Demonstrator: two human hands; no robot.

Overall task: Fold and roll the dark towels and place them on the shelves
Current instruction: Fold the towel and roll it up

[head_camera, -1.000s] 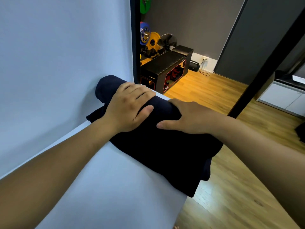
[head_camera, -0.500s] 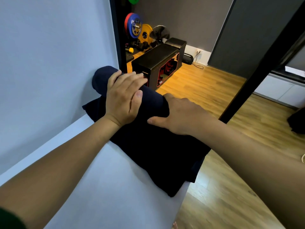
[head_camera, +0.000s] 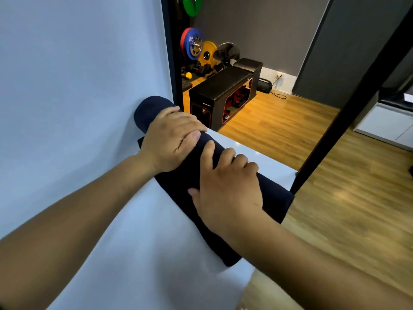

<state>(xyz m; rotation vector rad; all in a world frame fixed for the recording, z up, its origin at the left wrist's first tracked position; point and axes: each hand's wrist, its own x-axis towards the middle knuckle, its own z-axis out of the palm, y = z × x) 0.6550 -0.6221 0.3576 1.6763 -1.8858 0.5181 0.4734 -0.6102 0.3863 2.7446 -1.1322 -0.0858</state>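
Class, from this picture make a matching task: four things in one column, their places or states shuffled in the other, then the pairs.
1 left hand
2 right hand
3 dark towel
4 green weight plate

A at the picture's top edge
B partly rolled on the white table
C holds the roll nearer the table's edge
D holds the roll nearer the wall

Pairs: 1-D, 2-C, 3-B, 4-A
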